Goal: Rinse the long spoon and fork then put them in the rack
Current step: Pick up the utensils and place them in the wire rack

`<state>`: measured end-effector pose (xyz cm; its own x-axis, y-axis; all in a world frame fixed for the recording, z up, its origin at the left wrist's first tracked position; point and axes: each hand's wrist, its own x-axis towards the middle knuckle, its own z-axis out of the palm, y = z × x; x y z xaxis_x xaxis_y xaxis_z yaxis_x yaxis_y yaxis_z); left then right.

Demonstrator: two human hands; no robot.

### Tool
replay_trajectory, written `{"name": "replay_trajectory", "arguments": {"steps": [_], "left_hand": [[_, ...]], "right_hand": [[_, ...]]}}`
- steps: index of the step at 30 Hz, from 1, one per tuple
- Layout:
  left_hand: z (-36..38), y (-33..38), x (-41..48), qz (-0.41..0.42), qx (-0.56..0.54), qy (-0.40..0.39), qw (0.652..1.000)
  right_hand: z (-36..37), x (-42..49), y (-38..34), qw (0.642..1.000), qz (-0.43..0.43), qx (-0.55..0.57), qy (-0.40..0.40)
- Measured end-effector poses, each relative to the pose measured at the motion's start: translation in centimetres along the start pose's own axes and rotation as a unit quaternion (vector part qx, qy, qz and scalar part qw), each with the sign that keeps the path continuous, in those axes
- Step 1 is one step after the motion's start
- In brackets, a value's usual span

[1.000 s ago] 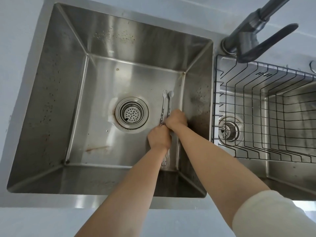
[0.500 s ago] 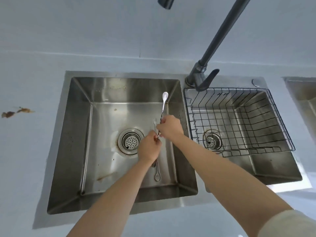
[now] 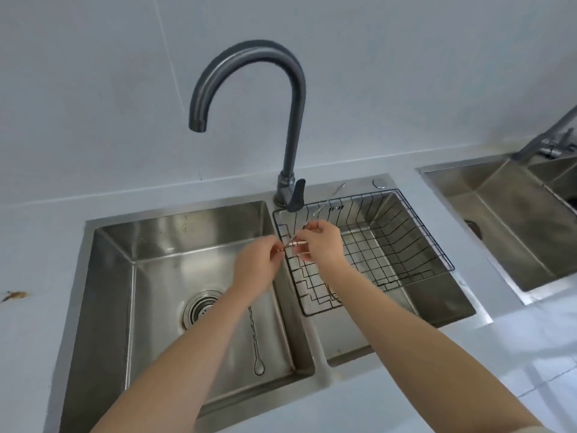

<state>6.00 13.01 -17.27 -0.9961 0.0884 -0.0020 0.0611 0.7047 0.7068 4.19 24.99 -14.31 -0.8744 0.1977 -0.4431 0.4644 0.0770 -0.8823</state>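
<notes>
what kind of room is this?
Most likely a kitchen wash-up area: a double stainless sink with a gooseneck faucet, a wire dish rack set in the right basin, and a tiled wall behind. A second sink suggests a shared or commercial space.

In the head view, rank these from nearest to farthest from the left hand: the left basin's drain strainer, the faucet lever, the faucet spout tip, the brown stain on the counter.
From the left hand:
1. Drain strainer, just below-left, in the left basin.
2. Faucet lever, up and to the right, by the wire rack.
3. Faucet spout tip, high above.
4. Brown stain, far left on the counter.
The first two are fairly close.
</notes>
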Motion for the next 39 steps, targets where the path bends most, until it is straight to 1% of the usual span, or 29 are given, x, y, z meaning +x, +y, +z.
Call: {"name": "replay_trajectory", "arguments": {"steps": [5, 9, 12, 15, 17, 19, 22, 23, 24, 25, 26, 27, 28, 29, 30, 31, 32, 33, 34, 35, 36, 39], "left_hand": [[4.0, 5.2, 3.3, 0.033, 0.05, -0.048, 0.997], [8.3, 7.9, 5.8, 0.067, 0.137, -0.109, 0.982], [11.8, 8.1, 7.1, 0.077, 0.199, -0.162, 0.963], [15.0, 7.6, 7.9, 0.068, 0.237, -0.204, 0.947], [16.7, 7.3, 8.2, 0.057, 0.25, -0.223, 0.94], [18.1, 6.9, 8.4, 0.047, 0.253, -0.235, 0.937], [19.6, 6.1, 8.4, 0.023, 0.253, -0.253, 0.934], [20.1, 5.8, 8.4, 0.014, 0.249, -0.261, 0.933], [20.4, 5.4, 8.4, 0.006, 0.244, -0.268, 0.932], [20.7, 5.2, 8.3, -0.002, 0.238, -0.276, 0.931], [20.9, 4.9, 8.2, -0.007, 0.232, -0.285, 0.93], [21.2, 4.7, 8.0, -0.012, 0.227, -0.292, 0.929], [21.4, 4.5, 7.9, -0.015, 0.224, -0.298, 0.928], [21.6, 4.4, 7.8, -0.018, 0.225, -0.3, 0.927], [21.7, 4.4, 7.7, -0.02, 0.228, -0.301, 0.926], [21.8, 4.3, 7.7, -0.021, 0.23, -0.301, 0.925], [21.9, 4.3, 7.6, -0.022, 0.231, -0.299, 0.926], [22.0, 4.2, 7.6, -0.023, 0.231, -0.298, 0.926], [22.1, 4.2, 7.6, -0.021, 0.232, -0.295, 0.927], [22.1, 4.2, 7.5, -0.018, 0.232, -0.293, 0.927], [22.2, 4.2, 7.4, -0.016, 0.232, -0.29, 0.928], [22.1, 4.3, 7.2, -0.012, 0.234, -0.284, 0.93]], "right_hand": [[-6.9, 2.5, -0.1, 0.997, 0.033, 0.065, 0.039], [-11.5, 5.5, 1.3, 0.993, 0.077, 0.072, 0.057], [-13.4, 7.8, 3.4, 0.984, 0.14, 0.081, 0.07], [-14.5, 9.7, 6.0, 0.971, 0.203, 0.107, 0.067], [-15.0, 10.9, 7.2, 0.965, 0.222, 0.123, 0.069], [-15.5, 11.9, 8.3, 0.962, 0.238, 0.109, 0.073], [-15.8, 13.8, 10.3, 0.969, 0.237, 0.053, 0.054], [-15.7, 14.2, 10.8, 0.971, 0.235, 0.016, 0.045], [-15.7, 14.7, 11.0, 0.966, 0.251, -0.012, 0.063], [-15.6, 14.7, 10.7, 0.961, 0.255, -0.081, 0.061], [-15.4, 14.5, 10.8, 0.946, 0.225, -0.228, 0.044], [-15.3, 14.1, 10.3, 0.919, 0.206, -0.337, 0.018], [-15.3, 14.0, 10.3, 0.905, 0.196, -0.378, -0.009], [-15.3, 14.2, 10.5, 0.902, 0.185, -0.387, -0.045], [-15.4, 14.3, 10.6, 0.898, 0.201, -0.39, -0.036], [-15.4, 14.5, 11.2, 0.904, 0.219, -0.364, -0.036], [-15.5, 14.7, 11.7, 0.927, 0.238, -0.291, -0.017], [-15.4, 15.2, 11.8, 0.937, 0.311, -0.16, 0.004], [-15.6, 15.5, 12.1, 0.943, 0.328, -0.044, 0.008], [-15.7, 15.4, 12.3, 0.95, 0.311, -0.028, 0.009], [-15.9, 15.5, 12.3, 0.955, 0.294, -0.041, -0.003], [-16.2, 15.0, 12.0, 0.952, 0.29, -0.088, -0.034]]}}
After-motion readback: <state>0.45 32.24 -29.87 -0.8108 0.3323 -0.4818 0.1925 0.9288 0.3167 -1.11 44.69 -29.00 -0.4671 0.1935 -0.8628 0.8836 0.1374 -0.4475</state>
